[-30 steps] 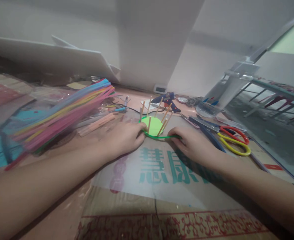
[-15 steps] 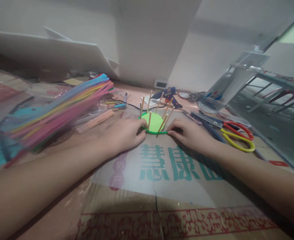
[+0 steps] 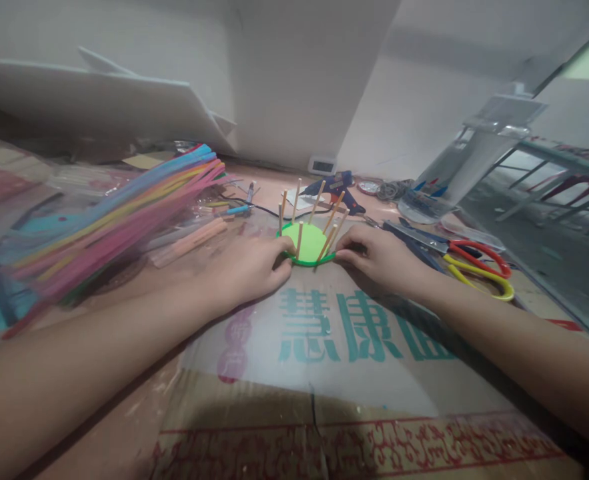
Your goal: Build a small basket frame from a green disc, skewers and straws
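Note:
A round bright green base (image 3: 307, 241) with a darker green strip along its edge lies on the printed cardboard. Several thin wooden sticks (image 3: 299, 241) stand up around its rim, some of them leaning. At the base's left edge, my left hand (image 3: 264, 267) pinches the rim between thumb and fingers. My right hand (image 3: 374, 257) is closed at the right edge, its fingertips on the end of the green strip (image 3: 328, 258).
Colourful pipe cleaners (image 3: 124, 220) lie at the left. Behind the base is a blue glue gun (image 3: 331, 187). Scissors with red and yellow handles (image 3: 479, 260) and a clear pump bottle (image 3: 464, 167) are at the right. The cardboard (image 3: 254, 413) spans the front.
My right hand has shifted slightly up, and the strip's right end has risen with it along the base's edge. My left hand stays on the left rim.

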Tool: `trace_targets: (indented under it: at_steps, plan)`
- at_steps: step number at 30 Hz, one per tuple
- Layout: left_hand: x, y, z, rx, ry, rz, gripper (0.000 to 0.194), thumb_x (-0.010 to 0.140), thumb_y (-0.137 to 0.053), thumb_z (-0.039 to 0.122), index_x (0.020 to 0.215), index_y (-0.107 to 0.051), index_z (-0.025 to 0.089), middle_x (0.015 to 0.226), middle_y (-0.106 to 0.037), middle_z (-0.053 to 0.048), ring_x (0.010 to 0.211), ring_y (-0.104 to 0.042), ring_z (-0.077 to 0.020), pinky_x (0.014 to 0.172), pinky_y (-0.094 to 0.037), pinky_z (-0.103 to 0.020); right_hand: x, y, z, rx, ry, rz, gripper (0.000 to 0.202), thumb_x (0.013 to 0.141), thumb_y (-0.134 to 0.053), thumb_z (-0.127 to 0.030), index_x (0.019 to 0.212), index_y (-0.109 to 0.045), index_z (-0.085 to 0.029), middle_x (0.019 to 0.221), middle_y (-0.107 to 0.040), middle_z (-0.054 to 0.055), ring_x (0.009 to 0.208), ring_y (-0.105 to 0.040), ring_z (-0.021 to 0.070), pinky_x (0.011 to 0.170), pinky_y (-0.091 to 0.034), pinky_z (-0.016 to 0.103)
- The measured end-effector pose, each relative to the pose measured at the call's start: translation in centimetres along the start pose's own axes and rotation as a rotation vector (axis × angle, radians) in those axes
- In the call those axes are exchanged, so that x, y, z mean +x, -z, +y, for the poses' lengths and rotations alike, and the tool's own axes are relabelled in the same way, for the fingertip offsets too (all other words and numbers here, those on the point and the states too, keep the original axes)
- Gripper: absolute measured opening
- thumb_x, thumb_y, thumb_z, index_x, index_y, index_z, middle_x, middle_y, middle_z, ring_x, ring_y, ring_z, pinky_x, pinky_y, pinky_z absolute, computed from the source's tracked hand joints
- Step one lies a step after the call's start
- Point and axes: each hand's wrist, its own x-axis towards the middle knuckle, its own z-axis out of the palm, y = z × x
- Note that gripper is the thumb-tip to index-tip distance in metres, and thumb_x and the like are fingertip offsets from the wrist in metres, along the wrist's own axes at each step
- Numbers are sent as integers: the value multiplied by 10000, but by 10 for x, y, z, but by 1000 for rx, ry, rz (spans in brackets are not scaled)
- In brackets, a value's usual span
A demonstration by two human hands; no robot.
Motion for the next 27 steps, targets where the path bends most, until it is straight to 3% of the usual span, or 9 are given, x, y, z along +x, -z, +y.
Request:
trace_targets:
  at_steps: [3, 7, 13, 18, 22, 27]
  plan:
    - [0, -1, -1, -10, -4, 11, 293, 906, -480, 352, 1106, -678, 270, 890, -757, -40, 763, -691, -253, 600, -395, -324, 1, -2, 2, 55, -28, 19, 79, 871, -669, -273, 914, -705, -217, 864, -719, 39, 810, -645, 208, 727, -476, 324]
    - [-1, -2, -2, -3, -13, 16, 279, 908, -478, 350, 1093, -671, 268, 882, -757, -37, 756, -693, -255, 597, -384, -323, 3, -6, 7, 123, 13, 21, 257, 866, -679, -271, 1117, -700, -223, 956, -735, 51, 862, -661, 222, 787, -495, 348]
    - [-2, -3, -2, 13, -13, 22, 293, 922, -464, 352, 1133, -653, 279, 894, -760, -33, 778, -700, -263, 600, -389, -333, 8, -4, 8, 160, 85, -38, 127, 894, -640, -268, 932, -746, -209, 993, -761, 63, 947, -675, 232, 893, -495, 382]
    - [-2, -1, -3, 40, 6, 16, 310, 927, -450, 328, 1149, -651, 247, 953, -764, -54, 816, -705, -263, 641, -431, -339, 1, -2, -2, 161, 28, -122, 111, 892, -642, -275, 922, -736, -222, 951, -770, 44, 897, -694, 223, 849, -519, 365]
    - [-9, 5, 2, 67, 74, 63, 290, 921, -466, 325, 1140, -611, 204, 871, -746, -59, 721, -680, -250, 600, -416, -336, -5, -2, -9, 168, -8, -149, 112, 894, -637, -263, 936, -730, -218, 941, -774, 41, 881, -704, 220, 821, -531, 354]
    - [-16, 6, 10, 67, -113, 41, 288, 970, -438, 351, 1115, -649, 220, 899, -752, -63, 825, -703, -255, 711, -477, -352, -7, -6, -9, 221, -55, -121, 125, 895, -621, -234, 946, -730, -201, 987, -776, 55, 916, -707, 219, 856, -534, 358]
